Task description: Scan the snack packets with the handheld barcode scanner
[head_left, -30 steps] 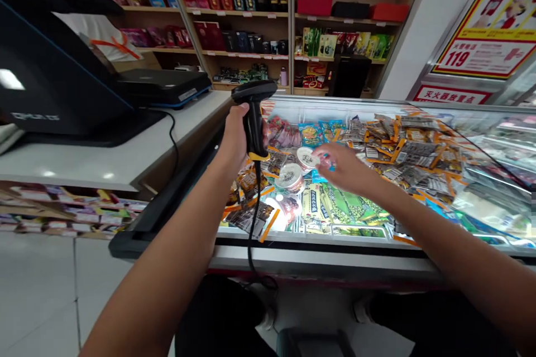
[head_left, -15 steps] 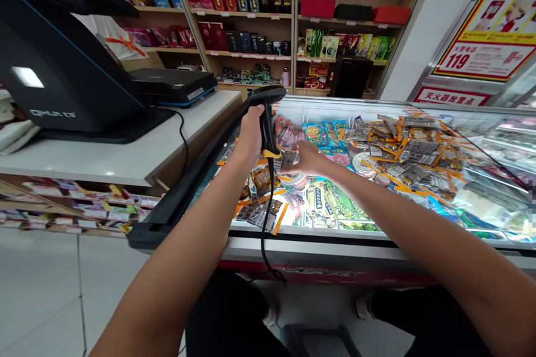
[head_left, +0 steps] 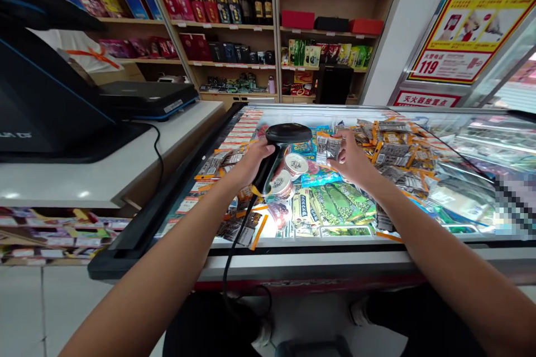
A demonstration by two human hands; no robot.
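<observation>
My left hand [head_left: 250, 162] is wrapped round the handle of a black barcode scanner [head_left: 282, 142] with a yellow band, its head tilted right over the chest freezer [head_left: 293, 259]. A black cable [head_left: 234, 245] hangs from it. My right hand [head_left: 350, 159] holds up a small grey snack packet [head_left: 327, 148] just right of the scanner head. Below them lie round white tubs [head_left: 295, 164] and green packets [head_left: 335, 203] inside the freezer.
A white counter [head_left: 104, 173] at left carries a black till screen [head_left: 37, 100] and a flat black device [head_left: 146, 97]. Shelves of boxes and bottles [head_left: 234, 11] fill the back wall. A red and yellow poster [head_left: 460, 22] hangs at right.
My left hand lowered and tilted the scanner toward the right. My right hand picked a grey packet from the freezer and raised it beside the scanner head.
</observation>
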